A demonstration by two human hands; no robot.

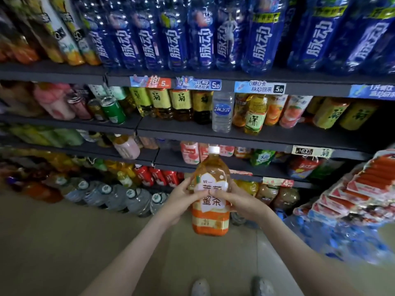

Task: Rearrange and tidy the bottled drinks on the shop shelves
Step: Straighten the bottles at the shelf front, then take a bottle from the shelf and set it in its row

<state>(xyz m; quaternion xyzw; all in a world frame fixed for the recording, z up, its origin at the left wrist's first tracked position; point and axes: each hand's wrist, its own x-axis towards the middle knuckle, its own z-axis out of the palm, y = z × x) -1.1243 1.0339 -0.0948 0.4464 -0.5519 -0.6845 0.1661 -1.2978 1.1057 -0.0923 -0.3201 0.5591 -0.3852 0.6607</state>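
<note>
Behind the tea bottle, shelves (171,128): dark boards of drinks rose from well below its base to far above its cap.
Blue bottles (203,45): far above the tea bottle, they stood in an even, label-forward row; that stretch looked done.
Water jugs (136,199): just left of the tea bottle and behind it, they were lined up at the bottom of the display.
Tea bottle (210,218): it was upright, off every shelf and held in front of the lower boards, not yet placed.
Clear water bottle (222,112): directly above the tea bottle, it stood alone among yellow-labelled teas and forward of them, so it was probably misplaced.
Green can (113,111): up and left of the tea bottle, it tilted among other leaning cans, likely left to straighten.
Left hand (181,197): it was clamped on the tea bottle's left side, fingers curled round, thumb on the label.
Right hand (239,201): it gripped the tea bottle's right side the same way, thumbs nearly touching.
Progress: partway at best, by my reading; this bottle and the middle rows wanted work.
</note>
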